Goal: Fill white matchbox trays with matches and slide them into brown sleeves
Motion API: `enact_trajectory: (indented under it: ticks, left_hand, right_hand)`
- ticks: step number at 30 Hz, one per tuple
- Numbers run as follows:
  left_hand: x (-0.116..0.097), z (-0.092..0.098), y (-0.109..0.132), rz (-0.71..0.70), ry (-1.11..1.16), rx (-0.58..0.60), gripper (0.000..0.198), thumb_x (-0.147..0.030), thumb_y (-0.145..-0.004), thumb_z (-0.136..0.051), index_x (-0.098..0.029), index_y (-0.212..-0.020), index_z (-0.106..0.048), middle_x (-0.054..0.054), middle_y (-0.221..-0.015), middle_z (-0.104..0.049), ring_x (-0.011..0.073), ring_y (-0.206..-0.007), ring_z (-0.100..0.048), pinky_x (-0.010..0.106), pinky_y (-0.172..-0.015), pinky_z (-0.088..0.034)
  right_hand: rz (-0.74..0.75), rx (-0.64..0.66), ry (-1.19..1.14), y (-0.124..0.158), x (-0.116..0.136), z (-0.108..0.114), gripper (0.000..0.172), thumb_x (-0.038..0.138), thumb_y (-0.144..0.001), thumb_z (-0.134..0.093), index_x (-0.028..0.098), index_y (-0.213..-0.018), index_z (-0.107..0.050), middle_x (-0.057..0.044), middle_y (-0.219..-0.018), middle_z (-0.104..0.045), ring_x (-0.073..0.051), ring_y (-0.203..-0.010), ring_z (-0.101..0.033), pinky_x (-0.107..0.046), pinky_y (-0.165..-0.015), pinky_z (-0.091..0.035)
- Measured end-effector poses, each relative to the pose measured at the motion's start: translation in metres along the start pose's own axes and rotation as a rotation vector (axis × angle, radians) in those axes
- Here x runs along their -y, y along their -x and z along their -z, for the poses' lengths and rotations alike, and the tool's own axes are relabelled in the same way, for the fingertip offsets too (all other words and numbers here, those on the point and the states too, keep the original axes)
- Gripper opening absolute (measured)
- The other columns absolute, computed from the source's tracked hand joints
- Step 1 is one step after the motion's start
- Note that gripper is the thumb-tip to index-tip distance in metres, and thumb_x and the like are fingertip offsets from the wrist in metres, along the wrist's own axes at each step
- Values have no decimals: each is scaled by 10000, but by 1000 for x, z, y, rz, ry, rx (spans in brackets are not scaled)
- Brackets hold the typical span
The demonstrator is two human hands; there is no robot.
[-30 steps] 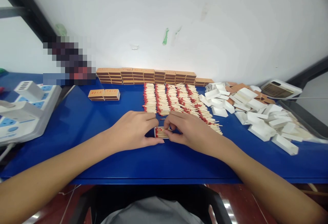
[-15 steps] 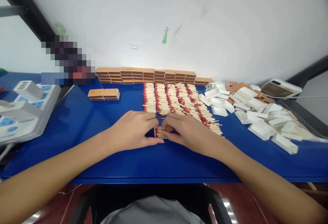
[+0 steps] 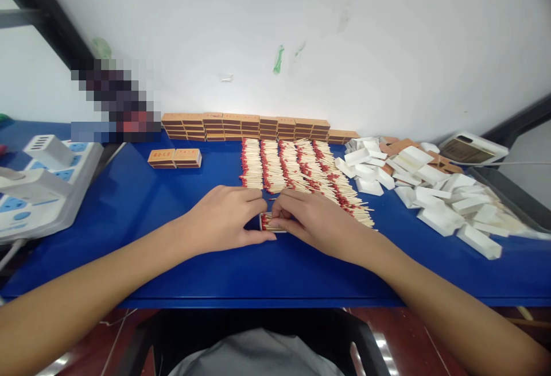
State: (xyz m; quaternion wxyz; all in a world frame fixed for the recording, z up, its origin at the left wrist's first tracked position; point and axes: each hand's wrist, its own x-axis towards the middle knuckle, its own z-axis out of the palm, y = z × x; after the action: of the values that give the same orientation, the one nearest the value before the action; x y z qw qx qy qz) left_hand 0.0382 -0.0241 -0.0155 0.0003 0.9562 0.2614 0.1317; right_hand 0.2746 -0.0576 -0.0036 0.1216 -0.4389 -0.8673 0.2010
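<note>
While the left hand (image 3: 228, 215) grips the matchbox tray (image 3: 260, 224), the right hand (image 3: 316, 219), hold unclear, has edged leftward.

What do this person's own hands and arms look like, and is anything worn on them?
The left hand and right hand are bare human hands, without gloves. The visible forearms have no sleeves; no watch or bracelet shows.

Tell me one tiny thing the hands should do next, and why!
I'd say the right hand should gently press the matches down in the little tray: its fingers are right at them, and the left hand is around the tray's left end, which should keep it steady.
</note>
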Motion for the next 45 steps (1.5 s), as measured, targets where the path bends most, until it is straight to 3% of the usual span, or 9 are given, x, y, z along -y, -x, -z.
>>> enact_trajectory:
  ticks: [12, 23, 31, 36, 45]
  left_hand:
    - [-1, 1, 0, -2, 0, -4, 420, -583, -997, -686, -178, -891, -708, 18, -869, -718, 185, -766, -694, 328, -632, -420]
    - [0, 0, 0, -19, 13, -29, 421, -581, -1000, -683, -176, -886, -708, 20, -871, -723, 189, -759, -698, 331, -645, -430]
    - [3, 0, 3, -9, 2, -24, 408, -576, -992, -701, -169, -978, -730, 23, -898, -735, 205, -799, -720, 327, -671, -451]
    - [4, -1, 4, -17, 3, -53, 402, -573, -992, -703, -172, -990, -731, 16, -896, -734, 203, -795, -720, 326, -671, -451]
    - [5, -2, 5, -43, -12, -81, 425, -582, -1009, -673, -164, -949, -727, 19, -879, -716, 205, -791, -717, 334, -676, -454]
  right_hand:
    - [10, -18, 7, 1, -1, 1, 116, 257, -1082, -609, 206, -978, -617, -40, -1002, -696, -184, -852, -652, -311, -749, -454]
    - [58, -45, 11, 2, -1, 0, 163, 318, -1092, -606, 203, -987, -656, -48, -999, -699, -189, -857, -660, -310, -741, -450]
    - [5, -171, 109, 9, -24, 22, 157, 282, -1077, -597, 200, -963, -667, -34, -877, -666, -181, -756, -595, -308, -677, -393]
    - [34, -138, 48, 9, -23, 23, 124, 236, -1057, -607, 197, -980, -695, -27, -859, -661, -171, -753, -593, -298, -680, -401]
    - [114, -53, -11, 5, -13, 5, 78, 202, -1035, -656, 196, -988, -719, -30, -931, -653, -155, -790, -590, -280, -680, -401]
